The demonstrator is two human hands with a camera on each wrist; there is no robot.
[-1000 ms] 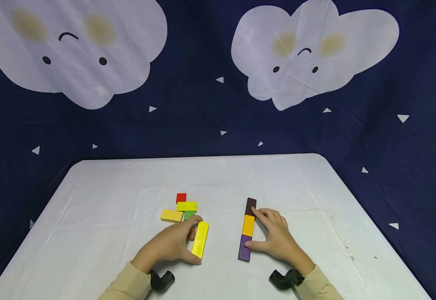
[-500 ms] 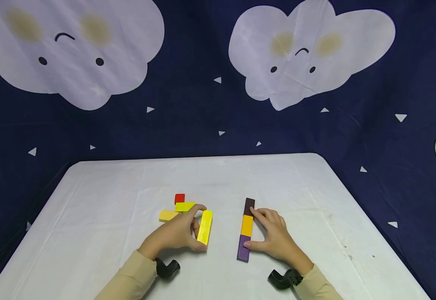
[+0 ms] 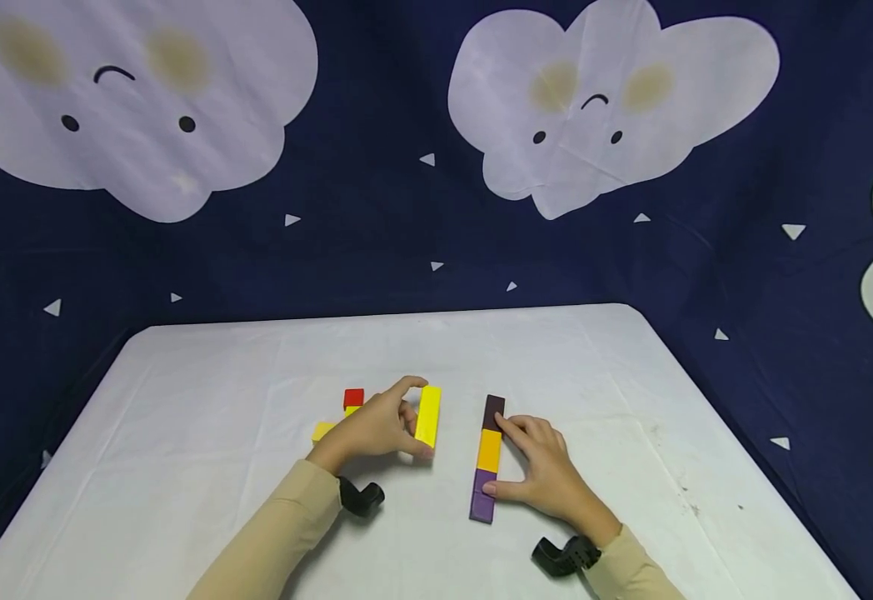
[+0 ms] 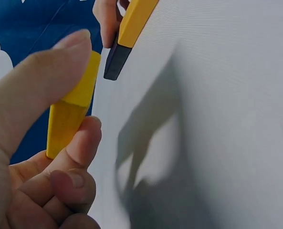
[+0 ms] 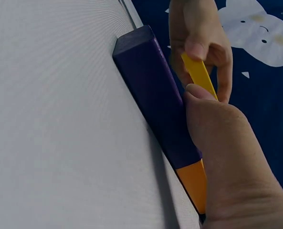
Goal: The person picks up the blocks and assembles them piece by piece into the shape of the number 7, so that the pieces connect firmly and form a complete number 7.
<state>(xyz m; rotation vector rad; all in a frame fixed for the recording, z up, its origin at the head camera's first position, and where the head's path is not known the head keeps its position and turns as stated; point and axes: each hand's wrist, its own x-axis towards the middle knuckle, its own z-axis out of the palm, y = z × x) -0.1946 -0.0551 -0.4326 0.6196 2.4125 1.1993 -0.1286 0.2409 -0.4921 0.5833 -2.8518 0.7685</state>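
My left hand (image 3: 380,425) pinches a long yellow block (image 3: 428,417) lengthwise, thumb at its near end and forefinger at its far end. In the left wrist view this block (image 4: 67,125) is above the white table, with the hand's shadow below. To its right lies a straight row of blocks: dark brown (image 3: 493,412) at the far end, orange (image 3: 489,452) in the middle, purple (image 3: 483,497) nearest. My right hand (image 3: 545,471) rests along the row's right side. Its thumb (image 5: 210,114) touches the purple block and its forefinger touches the brown one.
Left of the row, a red block (image 3: 353,398) and a yellow block (image 3: 321,431) lie partly behind my left hand. The white table (image 3: 204,400) ends at a dark blue cloth (image 3: 376,250) with clouds. Black wrist straps (image 3: 360,497) sit on both arms.
The left hand has carried the yellow block up, away from me and to the right, covering more of the small blocks on the left. The right hand and the row stay put.
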